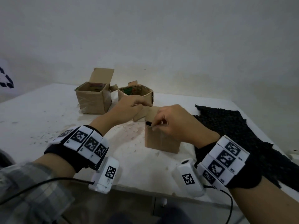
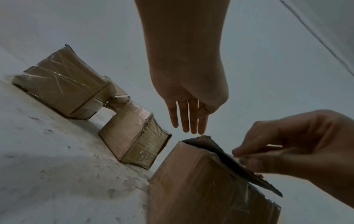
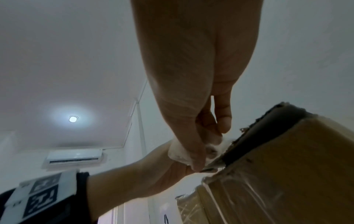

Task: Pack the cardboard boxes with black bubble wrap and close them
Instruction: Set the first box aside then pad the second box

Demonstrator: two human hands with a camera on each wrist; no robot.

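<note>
Cardboard box (image 1: 161,139) stands on the white desk (image 1: 48,113), with black bubble wrap (image 1: 226,125) just right of it. Right hand (image 1: 176,123) pinches the box's top flap; left hand (image 1: 129,107), fingers straight, hovers above the box's far side, two open boxes (image 1: 93,99) behind it.

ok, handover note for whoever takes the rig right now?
Left hand: open, fingers straight, just above the near box, holding nothing.
Right hand: pinches the near box's top flap.
Near box: something black shows at its opening, likely wrap; not closed.
Far left box and far right box: open, no wrap seen.
Black bubble wrap: on the table, right side.
Left: close near box, pack and close the other two.
</note>
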